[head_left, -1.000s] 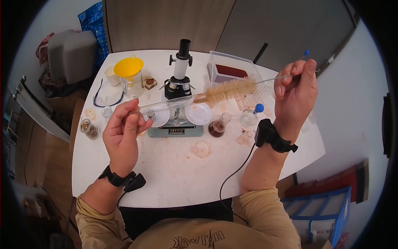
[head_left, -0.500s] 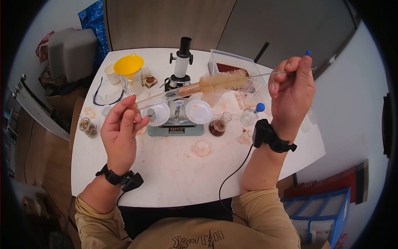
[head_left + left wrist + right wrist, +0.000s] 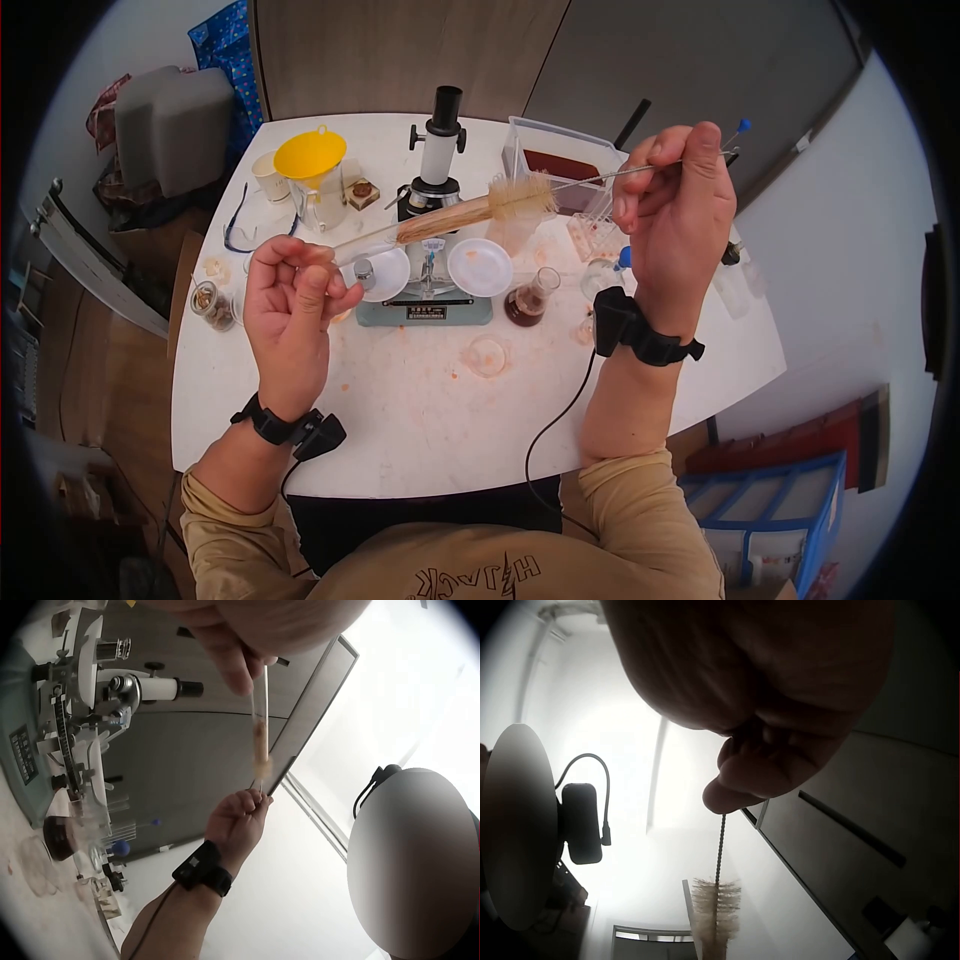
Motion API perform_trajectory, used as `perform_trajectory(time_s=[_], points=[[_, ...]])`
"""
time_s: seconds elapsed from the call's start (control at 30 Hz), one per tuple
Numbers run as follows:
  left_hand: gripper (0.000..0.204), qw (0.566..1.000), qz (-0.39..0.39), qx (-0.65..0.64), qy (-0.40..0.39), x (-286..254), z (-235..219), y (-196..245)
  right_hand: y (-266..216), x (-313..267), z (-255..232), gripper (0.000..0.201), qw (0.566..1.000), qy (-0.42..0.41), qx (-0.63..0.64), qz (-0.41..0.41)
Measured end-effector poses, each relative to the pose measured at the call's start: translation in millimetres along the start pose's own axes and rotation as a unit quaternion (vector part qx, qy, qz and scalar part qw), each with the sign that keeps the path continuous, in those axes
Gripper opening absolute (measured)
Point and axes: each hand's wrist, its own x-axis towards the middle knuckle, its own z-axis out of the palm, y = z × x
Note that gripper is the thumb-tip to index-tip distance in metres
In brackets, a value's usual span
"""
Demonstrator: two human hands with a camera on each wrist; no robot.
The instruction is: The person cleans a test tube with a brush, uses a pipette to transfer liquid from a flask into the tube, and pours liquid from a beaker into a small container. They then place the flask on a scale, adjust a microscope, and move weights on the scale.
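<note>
My left hand (image 3: pixel 288 335) pinches the closed end of a clear test tube (image 3: pixel 370 242), held slanted above the table. A bristle test tube brush (image 3: pixel 525 196) runs into the tube's mouth. Its front bristles are squeezed together inside the glass, while the rear ones fan out just outside. On the right, my right hand (image 3: pixel 685 215) grips the brush's twisted wire handle (image 3: pixel 600 178) between thumb and fingers. The right wrist view shows the bristles (image 3: pixel 717 907) below that hand. In the left wrist view the tube (image 3: pixel 260 705) points toward the right hand.
Behind the tube stand a microscope (image 3: pixel 437 155) and a balance (image 3: pixel 424 313) with two white pans. A conical flask (image 3: pixel 524 308) holds brown liquid. A yellow funnel (image 3: pixel 309 155) sits in a beaker at back left, near safety glasses (image 3: pixel 262 245). A clear plastic box (image 3: pixel 565 140) stands behind.
My right hand has moved left, toward the left hand, and the brush has slid deeper into the test tube. My left hand keeps its hold, nearly in place.
</note>
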Motion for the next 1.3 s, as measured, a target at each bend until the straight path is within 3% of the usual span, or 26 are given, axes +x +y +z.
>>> perform_trajectory(time_s=[0.6, 1.3], points=[[0.035, 1.0, 0.001, 0.004, 0.02, -0.7, 3.1, 0.8, 19.7, -8.1, 18.7, 0.056, 0.998, -0.052, -0.018, 0.031], [0.041, 1.0, 0.011, -0.005, -0.019, -8.0, 8.3, 1.1, 32.0, -19.2, 43.0, 0.063, 0.986, -0.105, -0.033, 0.121]])
